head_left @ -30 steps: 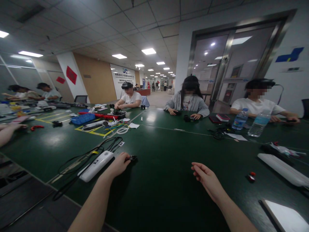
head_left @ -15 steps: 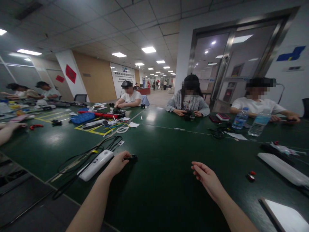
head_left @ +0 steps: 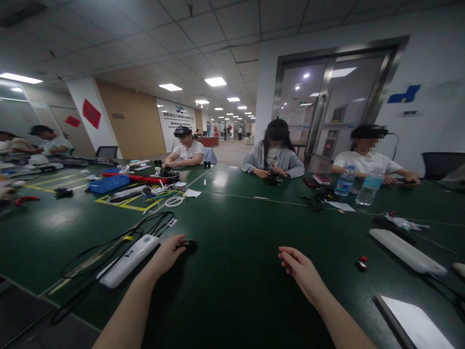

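My left hand (head_left: 169, 255) rests low over the green table, thumb and fingertips closed around the left end of a small black object (head_left: 190, 244). That object is too dark and too small to name. My right hand (head_left: 298, 269) is held apart on the right, its fingers loosely curled together, and nothing shows in them. Beside my left forearm lies a white power strip (head_left: 131, 261) marked 2, with black cables (head_left: 90, 254) running round it. Right of my right hand sits a small red and black item (head_left: 362, 263).
A second white power strip (head_left: 407, 251) and a white flat pad (head_left: 414, 322) lie at right. Two water bottles (head_left: 369, 188) stand farther back. A blue basket (head_left: 109, 183) and loose wires are at left. Several people sit around the table, one person (head_left: 273, 155) opposite me.
The view has shifted, so most things appear farther left. Both hands keep nearly the same pose, and the left stays at the small black object.
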Motion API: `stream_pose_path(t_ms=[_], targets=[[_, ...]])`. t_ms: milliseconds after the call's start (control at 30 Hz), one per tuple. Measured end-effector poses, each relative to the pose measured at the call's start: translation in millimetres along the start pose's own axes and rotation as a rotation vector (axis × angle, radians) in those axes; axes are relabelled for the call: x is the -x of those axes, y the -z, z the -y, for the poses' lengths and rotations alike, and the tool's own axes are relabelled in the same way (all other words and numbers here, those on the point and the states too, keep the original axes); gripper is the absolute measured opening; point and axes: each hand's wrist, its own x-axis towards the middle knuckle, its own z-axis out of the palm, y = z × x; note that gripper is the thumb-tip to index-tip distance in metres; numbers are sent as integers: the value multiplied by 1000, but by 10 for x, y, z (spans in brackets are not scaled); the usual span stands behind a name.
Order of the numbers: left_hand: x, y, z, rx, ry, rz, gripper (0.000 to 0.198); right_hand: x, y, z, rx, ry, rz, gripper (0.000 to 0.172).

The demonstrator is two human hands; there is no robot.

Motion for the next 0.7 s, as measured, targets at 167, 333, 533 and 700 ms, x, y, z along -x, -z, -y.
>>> stream_pose_path(t_ms=[167,333,533,700], targets=[[-22,20,-1,-100,-64,22,33,-10,-6,-38,-13,31,15,29],[-30,26,21,-170,-93,-29,32,-18,-4,-63,-10,33,12,29],[16,59,-9,-27,10,78,40,27,-14,10,-9,22,12,27],[7,67,95,99,38,76,47,53,-23,51,-2,11,12,25]])
